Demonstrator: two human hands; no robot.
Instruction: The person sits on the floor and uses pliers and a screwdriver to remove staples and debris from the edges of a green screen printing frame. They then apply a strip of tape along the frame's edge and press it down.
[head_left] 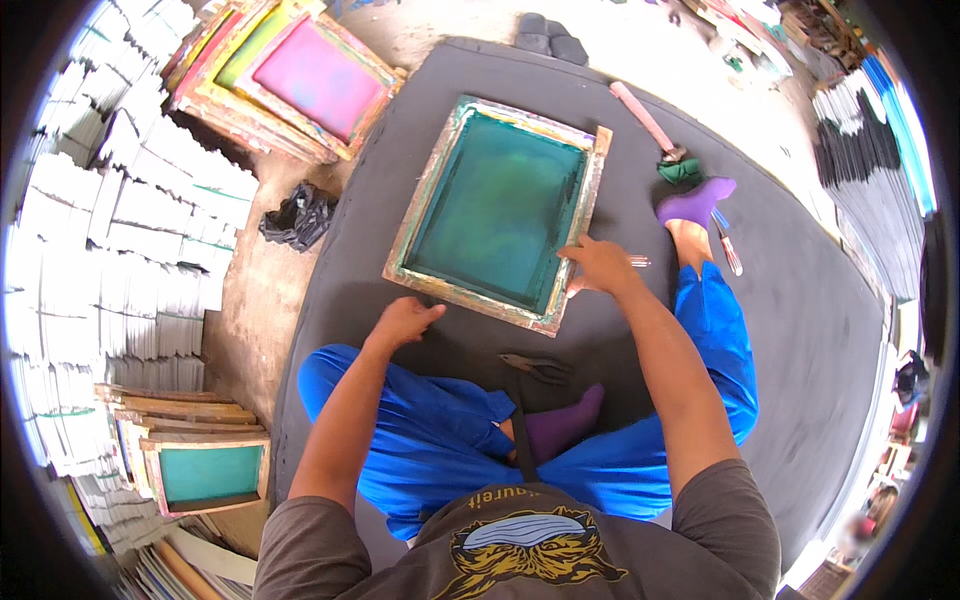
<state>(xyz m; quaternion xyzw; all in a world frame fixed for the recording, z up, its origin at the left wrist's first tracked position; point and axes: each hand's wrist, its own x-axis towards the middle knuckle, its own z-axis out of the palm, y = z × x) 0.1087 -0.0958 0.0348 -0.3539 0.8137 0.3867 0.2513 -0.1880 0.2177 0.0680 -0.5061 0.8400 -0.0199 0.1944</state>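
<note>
A screen-printing frame (497, 205) with paint-stained wooden edges and teal mesh lies tilted on the dark mat in front of me. My right hand (597, 266) grips its right edge near the lower corner, thumb toward me and fingers over the wood. Just off the frame's lower left corner, my left hand (405, 322) is curled closed; whether anything small is in it cannot be made out. A pair of pliers (537, 368) rests between the frame and my legs.
A hammer (645, 118) with a pinkish handle lies beyond my right foot, near a green cloth (680, 171). Stacked screen frames (318, 80) stand far left, with more frames (210, 473) near left. A black plastic bag (298, 216) sits beside the mat (800, 330). White paper stacks (140, 210) line the left.
</note>
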